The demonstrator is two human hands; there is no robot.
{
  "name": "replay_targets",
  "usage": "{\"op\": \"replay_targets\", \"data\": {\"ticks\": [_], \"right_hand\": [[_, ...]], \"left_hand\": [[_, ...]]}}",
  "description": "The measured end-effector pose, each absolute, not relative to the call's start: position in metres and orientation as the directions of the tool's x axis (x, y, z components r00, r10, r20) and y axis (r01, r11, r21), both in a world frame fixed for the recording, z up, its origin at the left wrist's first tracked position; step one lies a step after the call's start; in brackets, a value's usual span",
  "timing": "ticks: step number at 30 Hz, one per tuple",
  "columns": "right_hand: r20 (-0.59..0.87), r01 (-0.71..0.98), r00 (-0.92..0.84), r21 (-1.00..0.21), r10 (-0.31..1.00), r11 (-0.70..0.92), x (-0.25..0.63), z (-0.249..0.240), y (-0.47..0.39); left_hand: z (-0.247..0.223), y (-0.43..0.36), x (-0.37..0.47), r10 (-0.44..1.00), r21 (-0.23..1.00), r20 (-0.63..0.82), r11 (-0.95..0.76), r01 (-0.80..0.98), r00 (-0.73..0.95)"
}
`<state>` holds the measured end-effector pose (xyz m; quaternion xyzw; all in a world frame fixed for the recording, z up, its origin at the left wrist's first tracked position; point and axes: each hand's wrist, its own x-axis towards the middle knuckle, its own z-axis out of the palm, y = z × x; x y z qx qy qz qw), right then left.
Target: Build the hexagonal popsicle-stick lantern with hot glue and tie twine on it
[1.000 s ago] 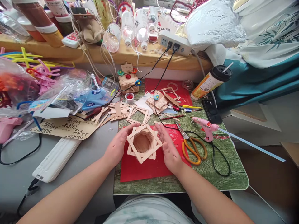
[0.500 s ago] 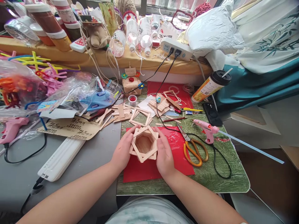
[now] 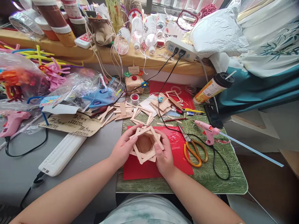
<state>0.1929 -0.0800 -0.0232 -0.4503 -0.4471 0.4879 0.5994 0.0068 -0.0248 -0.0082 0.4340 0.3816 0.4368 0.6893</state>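
Note:
A star-shaped holder of stacked wooden sticks (image 3: 145, 157) is held between my two hands, over a red sheet (image 3: 140, 172). My left hand (image 3: 123, 145) grips its left side, with the thumb on the upper rim. On the right side, my right hand (image 3: 164, 154) closes round it, thumb on the top frame. The holder's hollow middle faces up and shows a wooden bottom. Behind it lie a square stick frame (image 3: 142, 115) and a pile of loose sticks (image 3: 122, 110).
Orange-handled scissors (image 3: 195, 152) and a pink glue gun (image 3: 207, 130) lie to the right, near a lidded cup (image 3: 213, 87). A decorated stick box (image 3: 134, 84) stands behind. A white power strip (image 3: 62, 154) and sandpaper (image 3: 72, 123) are at left.
The top square of the holder sits turned and shifted against the layers beneath. My left thumb has moved onto the rim, and the whole view has shifted slightly.

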Motion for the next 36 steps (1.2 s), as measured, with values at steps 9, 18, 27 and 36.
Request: {"op": "replay_targets", "data": {"ticks": [9,18,27,36], "right_hand": [[0.103,-0.157,0.034,-0.982,0.994,0.107,0.196,-0.015,-0.077],[0.107,-0.155,-0.06,-0.983,0.992,0.096,0.203,-0.016,-0.08],[0.029,-0.129,-0.056,-0.991,0.998,0.021,0.208,-0.021,-0.083],[0.014,-0.141,-0.058,-0.99,0.998,0.006,0.207,-0.032,-0.086]], "left_hand": [[0.008,-0.028,0.005,0.924,0.971,-0.141,0.199,-0.132,0.355],[0.007,-0.025,0.002,0.908,0.978,-0.19,0.21,-0.015,0.374],[0.003,-0.021,-0.003,0.914,0.985,-0.124,0.161,-0.066,0.385],[-0.002,-0.025,0.003,0.931,0.983,-0.181,0.158,0.096,0.318]]}}
